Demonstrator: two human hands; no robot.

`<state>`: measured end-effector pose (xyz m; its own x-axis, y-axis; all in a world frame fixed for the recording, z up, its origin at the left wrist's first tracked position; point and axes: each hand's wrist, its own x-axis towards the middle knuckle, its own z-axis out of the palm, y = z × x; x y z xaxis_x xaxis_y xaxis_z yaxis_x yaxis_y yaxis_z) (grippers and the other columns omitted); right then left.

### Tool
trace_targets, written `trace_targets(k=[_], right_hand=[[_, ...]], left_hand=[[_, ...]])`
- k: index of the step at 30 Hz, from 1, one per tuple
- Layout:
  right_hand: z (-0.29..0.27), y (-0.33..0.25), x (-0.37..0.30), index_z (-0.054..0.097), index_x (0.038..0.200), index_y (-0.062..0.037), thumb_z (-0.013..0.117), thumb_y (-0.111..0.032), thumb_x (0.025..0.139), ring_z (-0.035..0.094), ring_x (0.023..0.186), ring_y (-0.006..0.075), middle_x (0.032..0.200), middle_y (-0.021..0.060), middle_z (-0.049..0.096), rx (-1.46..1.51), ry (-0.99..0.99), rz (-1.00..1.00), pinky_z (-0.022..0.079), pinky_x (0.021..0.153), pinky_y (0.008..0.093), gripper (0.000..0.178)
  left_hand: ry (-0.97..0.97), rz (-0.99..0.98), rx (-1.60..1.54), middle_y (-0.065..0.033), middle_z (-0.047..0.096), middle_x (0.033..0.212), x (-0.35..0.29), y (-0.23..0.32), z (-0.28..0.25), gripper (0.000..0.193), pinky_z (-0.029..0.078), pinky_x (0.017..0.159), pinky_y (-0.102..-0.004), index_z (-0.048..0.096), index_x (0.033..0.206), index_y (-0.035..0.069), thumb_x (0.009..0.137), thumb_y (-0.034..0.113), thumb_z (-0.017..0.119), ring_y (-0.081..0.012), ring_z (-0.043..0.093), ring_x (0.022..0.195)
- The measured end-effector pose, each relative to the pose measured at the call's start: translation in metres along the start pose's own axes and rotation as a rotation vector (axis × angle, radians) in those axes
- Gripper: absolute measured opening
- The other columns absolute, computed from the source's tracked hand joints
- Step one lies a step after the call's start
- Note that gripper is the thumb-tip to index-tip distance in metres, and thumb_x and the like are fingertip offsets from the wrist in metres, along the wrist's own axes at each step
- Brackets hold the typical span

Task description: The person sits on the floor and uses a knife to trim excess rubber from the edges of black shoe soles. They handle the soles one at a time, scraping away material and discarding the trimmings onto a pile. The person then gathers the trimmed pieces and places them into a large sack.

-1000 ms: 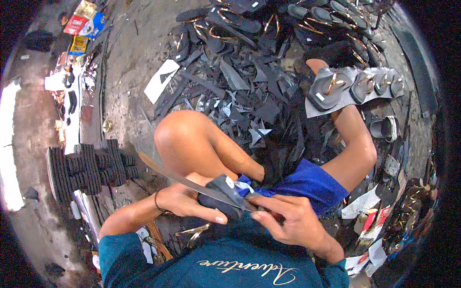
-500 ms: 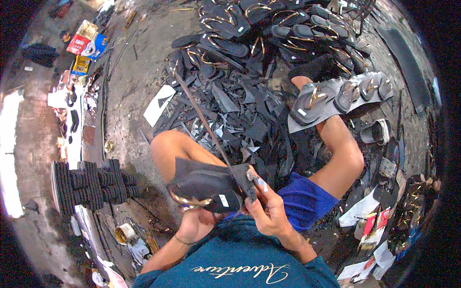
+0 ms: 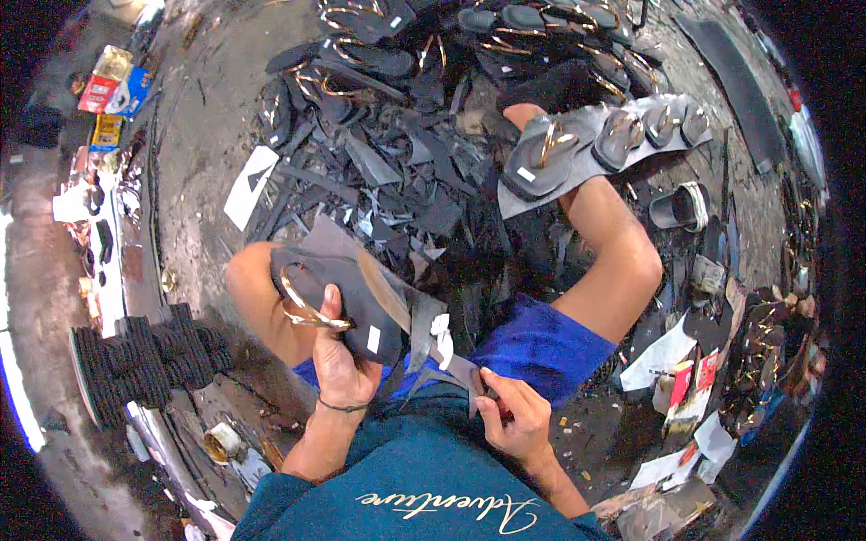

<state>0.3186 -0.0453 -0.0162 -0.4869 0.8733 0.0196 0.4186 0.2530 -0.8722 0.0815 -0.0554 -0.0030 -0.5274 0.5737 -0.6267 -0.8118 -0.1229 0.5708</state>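
My left hand (image 3: 345, 370) grips a black flip-flop (image 3: 368, 307) with gold straps and a white label, its thumb over the footbed near the strap. Under the flip-flop lies a larger grey sole sheet (image 3: 327, 236), its margin standing out past the footbed. Low at the right, my right hand (image 3: 516, 410) is closed around the lower end of a long knife (image 3: 462, 368). Its blade seems to run up along the sole's edge, though blur and loose strips partly hide it. A white scrap (image 3: 442, 341) hangs beside these dark strips.
Black offcuts (image 3: 406, 189) cover the floor ahead, with heaped flip-flops (image 3: 365, 59) beyond. Several flip-flops sit on a grey sheet (image 3: 577, 135) over my right leg. Stacked black soles (image 3: 149, 361) stand at left. A long dark strip (image 3: 735, 90) lies far right.
The flip-flop has turned and tilted up in my left hand, whose thumb now shows on top. My right hand has moved down toward my body, drawing the knife with it; a loose strip now hangs.
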Motion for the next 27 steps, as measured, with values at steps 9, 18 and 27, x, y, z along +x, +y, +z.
trace_targets(k=[9,18,27], right_hand=[[-0.011,-0.036,0.024,0.068,0.113,-0.0055,0.071,-0.021,0.087,0.067,0.063,0.0246,0.085,0.0142,0.070,0.095,-0.322,0.215,0.055,0.058,0.0346,0.030],[0.043,-0.042,0.063,0.066,0.115,-0.0078,0.063,-0.018,0.091,0.068,0.069,0.0319,0.083,0.0156,0.068,0.146,-0.356,0.068,0.056,0.060,0.0397,0.026],[0.023,-0.028,0.020,0.067,0.117,-0.0083,0.070,-0.018,0.087,0.070,0.076,0.0302,0.094,0.0162,0.071,0.040,-0.398,0.142,0.058,0.066,0.0384,0.032]], left_hand=[[0.004,-0.046,0.158,-0.0122,0.068,0.109,-0.022,-0.006,-0.059,0.036,0.058,0.084,-0.0418,0.058,0.121,0.002,0.094,0.026,0.063,-0.0265,0.069,0.095],[-0.041,-0.123,0.123,-0.0134,0.067,0.111,-0.032,0.003,-0.079,0.039,0.058,0.086,-0.0410,0.055,0.124,0.002,0.094,0.025,0.064,-0.0269,0.069,0.096],[0.067,-0.041,0.224,-0.0109,0.068,0.109,-0.036,0.006,-0.085,0.045,0.058,0.082,-0.0380,0.056,0.123,0.003,0.094,0.037,0.062,-0.0251,0.068,0.094]])
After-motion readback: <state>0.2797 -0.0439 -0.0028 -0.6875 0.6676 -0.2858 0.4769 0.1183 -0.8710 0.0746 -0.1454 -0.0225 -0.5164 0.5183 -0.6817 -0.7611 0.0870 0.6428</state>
